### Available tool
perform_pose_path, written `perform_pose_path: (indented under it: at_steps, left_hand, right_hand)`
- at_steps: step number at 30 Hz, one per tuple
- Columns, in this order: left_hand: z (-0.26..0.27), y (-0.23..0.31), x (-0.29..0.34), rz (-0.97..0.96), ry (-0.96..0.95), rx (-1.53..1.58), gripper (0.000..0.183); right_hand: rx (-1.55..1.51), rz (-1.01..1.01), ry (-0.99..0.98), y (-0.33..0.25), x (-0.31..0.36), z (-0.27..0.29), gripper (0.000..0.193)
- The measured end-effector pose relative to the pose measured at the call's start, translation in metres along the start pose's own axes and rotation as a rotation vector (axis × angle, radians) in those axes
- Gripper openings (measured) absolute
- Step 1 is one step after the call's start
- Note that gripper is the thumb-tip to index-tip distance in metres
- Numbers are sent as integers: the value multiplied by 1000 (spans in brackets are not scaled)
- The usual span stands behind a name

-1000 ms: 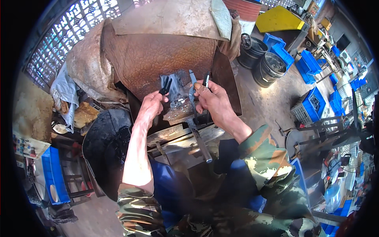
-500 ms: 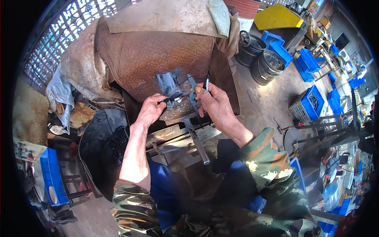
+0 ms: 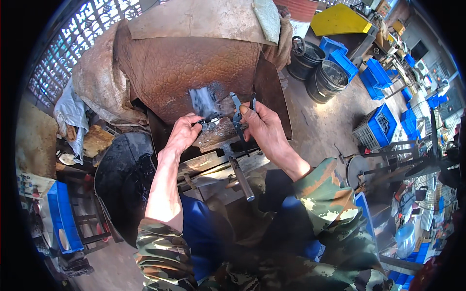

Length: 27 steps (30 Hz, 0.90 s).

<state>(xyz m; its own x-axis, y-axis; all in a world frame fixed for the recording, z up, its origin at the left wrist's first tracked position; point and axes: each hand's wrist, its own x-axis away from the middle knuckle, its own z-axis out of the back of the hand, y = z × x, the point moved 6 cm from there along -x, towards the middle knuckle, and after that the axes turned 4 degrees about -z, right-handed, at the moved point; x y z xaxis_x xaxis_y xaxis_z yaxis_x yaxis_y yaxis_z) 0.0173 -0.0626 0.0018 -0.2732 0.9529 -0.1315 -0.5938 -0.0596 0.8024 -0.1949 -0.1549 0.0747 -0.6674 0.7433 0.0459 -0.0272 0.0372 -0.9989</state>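
My left hand (image 3: pixel 183 134) grips a small dark metal piece (image 3: pixel 209 120) and holds it against the rusty workbench (image 3: pixel 213 140) in front of a brown dimpled metal shield (image 3: pixel 189 68). My right hand (image 3: pixel 259 125) is closed around a dark pliers-like tool (image 3: pixel 238 111) whose tips point up beside that piece. A hammer with a steel handle (image 3: pixel 240 172) lies on the bench just below both hands. Both forearms come up from camouflage sleeves.
A black round pan (image 3: pixel 121 179) sits at the left of the bench. Two dark buckets (image 3: pixel 320 72) stand at the upper right, with blue crates (image 3: pixel 378 121) and a yellow sheet (image 3: pixel 340 22) beyond. A blue stool (image 3: pixel 60 218) is at the lower left.
Both hands have come closer together over the bench. The left hand moved right and took the small metal piece; the right hand lowered its tool toward it.
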Motion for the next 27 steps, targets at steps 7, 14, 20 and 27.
perform_pose_path:
  at_steps: [7,14,20,27]
  left_hand:
    - [10,0,3,77,-17,53,25]
    - [8,-5,6,85,-4,135,25]
    - [11,-13,14,142,-2,120,25]
    - [6,-2,9,118,-15,69,27]
  right_hand:
    - [129,46,22,-4,1,3,25]
    - [129,24,4,-4,4,7,24]
    - [61,-19,12,0,5,14,25]
    - [-37,-49,-23,12,2,15,26]
